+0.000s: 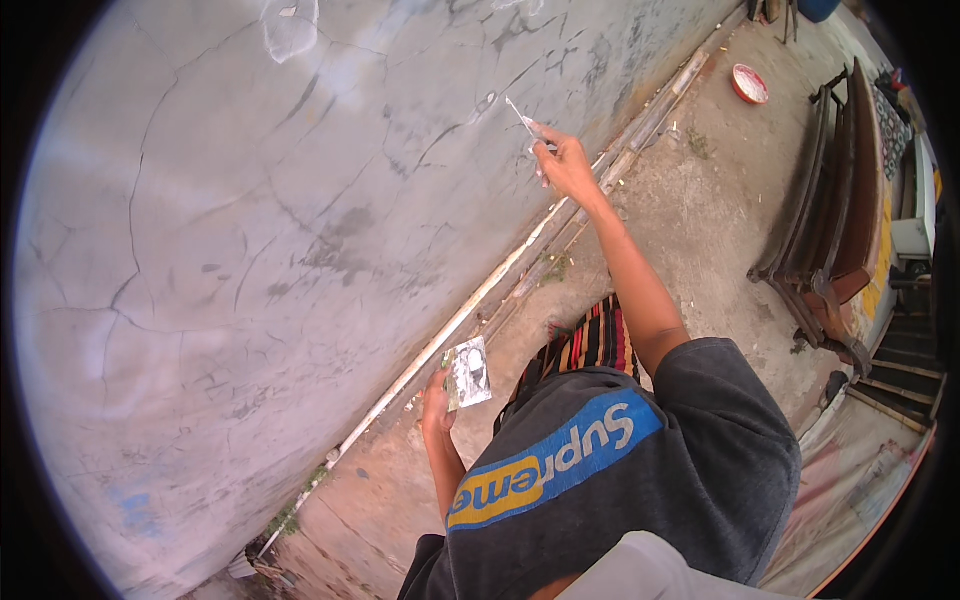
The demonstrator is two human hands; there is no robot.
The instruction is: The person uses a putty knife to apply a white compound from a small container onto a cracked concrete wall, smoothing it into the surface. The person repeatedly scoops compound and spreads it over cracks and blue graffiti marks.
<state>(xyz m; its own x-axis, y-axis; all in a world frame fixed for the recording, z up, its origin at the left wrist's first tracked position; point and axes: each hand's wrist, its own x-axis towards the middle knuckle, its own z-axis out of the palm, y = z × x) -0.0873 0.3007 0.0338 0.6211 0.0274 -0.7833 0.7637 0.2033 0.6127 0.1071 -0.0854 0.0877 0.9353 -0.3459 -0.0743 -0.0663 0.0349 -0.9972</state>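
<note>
My right hand [566, 168] is closed around a thin putty knife [519, 114] smeared with white. The blade's tip is at the grey cracked wall [220, 180], close to a small whitish patch [484, 106] on a crack; whether it touches cannot be told. Lower down, my left hand [436, 402] grips a flat rectangular plate [480, 394] by its edge. White paste [476, 358] lies on that plate, with greyish smears around it. Part of the left hand's fingers is hidden behind the plate.
A pale strip [520, 252] runs along the wall's foot. On the concrete floor [690, 220], a red bowl [748, 86] with white stuff stands at the far right. A dark wooden bench [830, 200] is on the right, with household items behind it.
</note>
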